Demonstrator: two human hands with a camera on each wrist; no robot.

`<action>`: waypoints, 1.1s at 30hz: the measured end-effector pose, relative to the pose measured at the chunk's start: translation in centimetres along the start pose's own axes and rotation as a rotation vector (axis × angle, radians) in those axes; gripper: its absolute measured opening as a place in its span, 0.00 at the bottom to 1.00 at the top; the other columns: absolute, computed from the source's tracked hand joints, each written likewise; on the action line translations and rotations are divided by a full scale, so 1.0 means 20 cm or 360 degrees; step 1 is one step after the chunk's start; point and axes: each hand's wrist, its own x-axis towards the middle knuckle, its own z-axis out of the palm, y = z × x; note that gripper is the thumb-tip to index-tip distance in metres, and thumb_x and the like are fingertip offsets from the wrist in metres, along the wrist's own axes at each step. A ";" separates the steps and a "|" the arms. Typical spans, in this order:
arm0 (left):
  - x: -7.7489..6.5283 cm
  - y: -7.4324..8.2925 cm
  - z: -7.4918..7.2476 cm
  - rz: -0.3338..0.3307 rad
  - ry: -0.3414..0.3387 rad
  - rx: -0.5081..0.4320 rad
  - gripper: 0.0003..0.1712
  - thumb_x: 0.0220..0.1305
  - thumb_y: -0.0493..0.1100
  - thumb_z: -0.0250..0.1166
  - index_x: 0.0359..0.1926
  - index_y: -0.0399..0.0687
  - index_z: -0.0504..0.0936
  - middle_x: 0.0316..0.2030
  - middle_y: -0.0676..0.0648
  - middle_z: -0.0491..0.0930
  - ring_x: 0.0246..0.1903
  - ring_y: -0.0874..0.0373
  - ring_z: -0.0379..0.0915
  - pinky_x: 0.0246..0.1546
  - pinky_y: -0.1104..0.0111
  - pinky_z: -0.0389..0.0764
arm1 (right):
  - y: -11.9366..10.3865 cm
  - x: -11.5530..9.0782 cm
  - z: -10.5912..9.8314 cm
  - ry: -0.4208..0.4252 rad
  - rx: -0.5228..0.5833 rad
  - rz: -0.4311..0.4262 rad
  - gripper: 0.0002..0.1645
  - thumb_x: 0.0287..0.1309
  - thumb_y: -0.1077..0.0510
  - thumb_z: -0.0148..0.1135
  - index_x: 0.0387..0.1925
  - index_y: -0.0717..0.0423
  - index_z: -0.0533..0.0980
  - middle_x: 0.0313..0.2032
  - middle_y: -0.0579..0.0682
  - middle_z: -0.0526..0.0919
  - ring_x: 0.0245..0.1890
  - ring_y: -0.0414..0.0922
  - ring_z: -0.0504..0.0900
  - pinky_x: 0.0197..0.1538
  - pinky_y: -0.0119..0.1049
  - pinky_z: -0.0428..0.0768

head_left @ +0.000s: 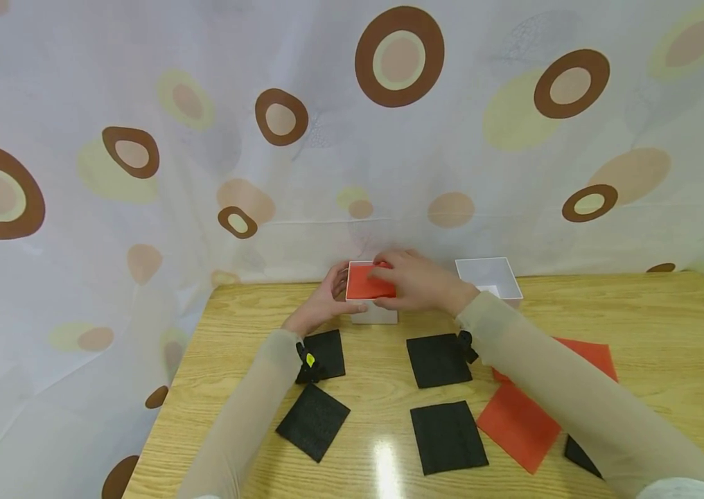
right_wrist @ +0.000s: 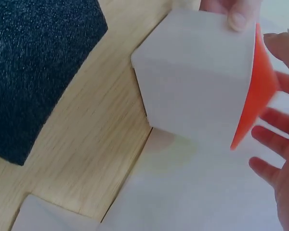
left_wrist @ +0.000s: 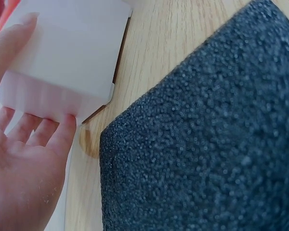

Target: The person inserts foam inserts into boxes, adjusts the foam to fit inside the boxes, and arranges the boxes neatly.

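Note:
A white open-topped box [head_left: 375,316] stands at the back of the table, near the patterned cloth. My left hand [head_left: 325,303] grips it from the left, its thumb along the front wall and the other fingers against the side. Across the opening lies a red square sheet [head_left: 361,281], bulging out above the rim in the right wrist view [right_wrist: 261,91]. My right hand [head_left: 420,281] is over the opening with fingers spread, and at least one fingertip touches the red sheet. Whatever lies beneath the sheet is hidden.
Another white open box [head_left: 483,269] stands at the back right, partly behind my right wrist. Several black foam squares [head_left: 313,421] lie on the wooden table [head_left: 233,360]. Red squares [head_left: 519,426] lie to the right, partly under my right forearm. A patterned cloth [head_left: 327,173] hangs behind.

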 end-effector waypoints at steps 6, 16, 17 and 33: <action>0.01 0.01 0.00 0.0011 -0.0002 0.0023 0.59 0.65 0.36 0.73 0.84 0.55 0.42 0.82 0.48 0.48 0.81 0.50 0.45 0.78 0.55 0.57 | -0.02 -0.01 0.02 -0.0018 -0.0036 -0.0101 0.22 0.68 0.43 0.67 0.57 0.48 0.83 0.56 0.53 0.81 0.57 0.55 0.79 0.69 0.57 0.70; 0.01 0.01 0.00 0.0017 0.0002 0.0020 0.59 0.66 0.36 0.72 0.83 0.55 0.42 0.81 0.48 0.49 0.80 0.51 0.47 0.77 0.56 0.58 | -0.01 -0.03 0.04 0.0139 -0.0071 -0.0088 0.15 0.70 0.51 0.65 0.53 0.52 0.81 0.52 0.54 0.83 0.54 0.56 0.79 0.68 0.58 0.70; 0.02 0.01 0.00 0.0015 0.0002 0.0019 0.59 0.65 0.36 0.73 0.83 0.55 0.42 0.81 0.48 0.49 0.80 0.51 0.47 0.77 0.56 0.57 | -0.01 -0.03 0.04 0.0172 -0.0067 -0.0087 0.13 0.69 0.52 0.65 0.50 0.52 0.81 0.49 0.53 0.83 0.52 0.55 0.79 0.68 0.56 0.71; 0.00 0.00 0.00 0.0008 0.0008 0.0004 0.59 0.64 0.37 0.74 0.83 0.55 0.43 0.81 0.48 0.50 0.80 0.50 0.48 0.78 0.55 0.57 | -0.02 -0.02 0.08 0.0118 0.0010 -0.0060 0.05 0.68 0.53 0.69 0.39 0.48 0.83 0.37 0.44 0.87 0.45 0.50 0.81 0.68 0.57 0.71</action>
